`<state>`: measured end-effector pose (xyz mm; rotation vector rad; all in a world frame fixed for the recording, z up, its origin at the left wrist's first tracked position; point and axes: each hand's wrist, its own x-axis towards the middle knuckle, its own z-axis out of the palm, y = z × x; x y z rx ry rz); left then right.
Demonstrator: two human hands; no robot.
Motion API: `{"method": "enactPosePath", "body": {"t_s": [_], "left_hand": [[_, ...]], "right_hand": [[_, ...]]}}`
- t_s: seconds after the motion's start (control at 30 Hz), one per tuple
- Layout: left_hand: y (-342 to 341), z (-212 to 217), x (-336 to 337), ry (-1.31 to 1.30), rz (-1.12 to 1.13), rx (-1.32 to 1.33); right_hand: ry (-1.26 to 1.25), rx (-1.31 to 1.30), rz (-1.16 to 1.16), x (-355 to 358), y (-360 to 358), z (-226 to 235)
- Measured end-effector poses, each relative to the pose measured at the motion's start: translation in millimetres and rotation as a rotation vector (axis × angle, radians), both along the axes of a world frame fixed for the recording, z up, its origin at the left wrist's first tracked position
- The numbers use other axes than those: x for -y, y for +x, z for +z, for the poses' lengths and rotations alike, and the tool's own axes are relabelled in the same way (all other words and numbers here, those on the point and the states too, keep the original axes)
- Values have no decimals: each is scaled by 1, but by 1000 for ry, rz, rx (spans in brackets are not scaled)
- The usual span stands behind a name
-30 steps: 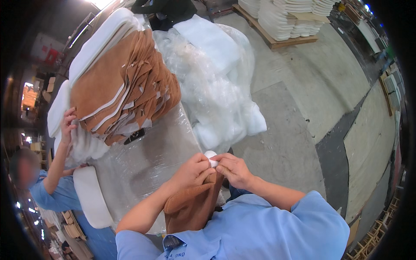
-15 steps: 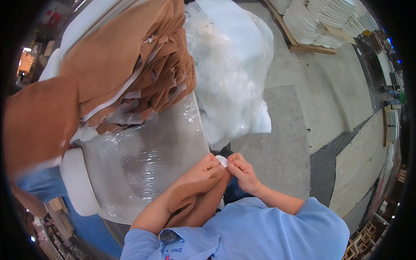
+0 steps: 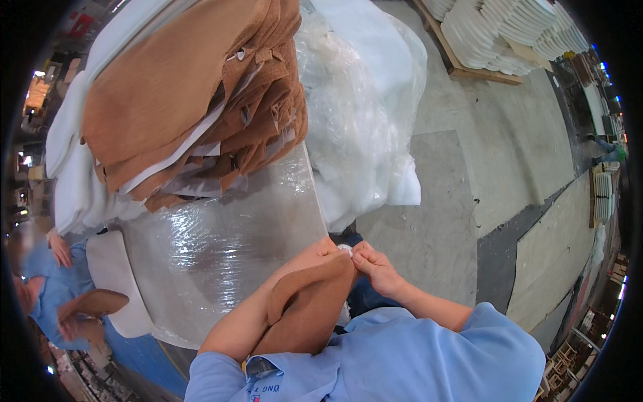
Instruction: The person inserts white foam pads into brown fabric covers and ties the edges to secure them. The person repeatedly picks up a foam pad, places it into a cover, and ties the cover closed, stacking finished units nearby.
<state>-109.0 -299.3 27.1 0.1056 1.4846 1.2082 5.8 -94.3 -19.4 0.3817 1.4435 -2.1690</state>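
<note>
Closest in, both hands meet just above the person's chest, over a brown fabric piece (image 3: 309, 309) whose long axis runs from about seven o'clock up to one o'clock, its upper tip ending right at the fingertips. The left hand (image 3: 309, 258) lies along the piece's upper edge at eleven o'clock from its middle, fingers closed down on the cloth. The right hand (image 3: 376, 266) comes in from three o'clock, thumb and forefinger pinched shut on a small white bit (image 3: 345, 250) at the tip; what that bit is cannot be told. Both hands touch there, equally near. Farther out at eleven o'clock lies a clear-wrapped table (image 3: 228, 241), then the stack of brown pieces (image 3: 181, 100).
</note>
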Motion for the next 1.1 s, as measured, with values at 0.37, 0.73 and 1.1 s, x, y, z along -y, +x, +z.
{"method": "enactPosePath", "body": {"t_s": [0.37, 0.73, 1.1], "left_hand": [[15, -42, 12, 198, 261, 501], [143, 13, 18, -116, 341, -300], [126, -14, 5, -116, 83, -341]], "right_hand": [[67, -7, -33, 14, 9, -50], [-76, 226, -74, 33, 101, 5], [-8, 806, -441, 64, 63, 24]]}}
